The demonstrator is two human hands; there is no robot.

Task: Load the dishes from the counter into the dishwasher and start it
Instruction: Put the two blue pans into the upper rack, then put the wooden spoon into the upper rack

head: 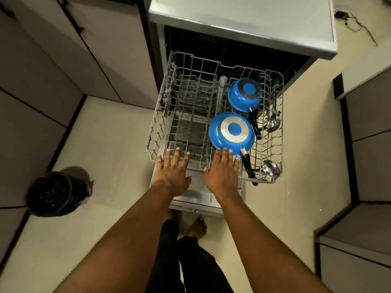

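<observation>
The dishwasher [243,22] stands open with its grey wire rack [160,115] pulled out over the lowered door [196,197]. Two blue pans lie upside down in the rack's right half: a small saucepan [244,94] at the back and a wider frying pan [231,131] in front of it. Two steel ladles, one [273,122] mid right and one [269,169] at the front right corner, lie along the right side. My left hand [173,172] and my right hand [222,172] are flat with straight fingers against the rack's front edge, holding nothing.
A dark round bin [55,193] sits on the floor at the left. Cabinets [63,70] line the left side and a counter [364,144] the right. A cable [357,24] lies on the floor beyond the dishwasher. My feet [197,227] stand just before the door.
</observation>
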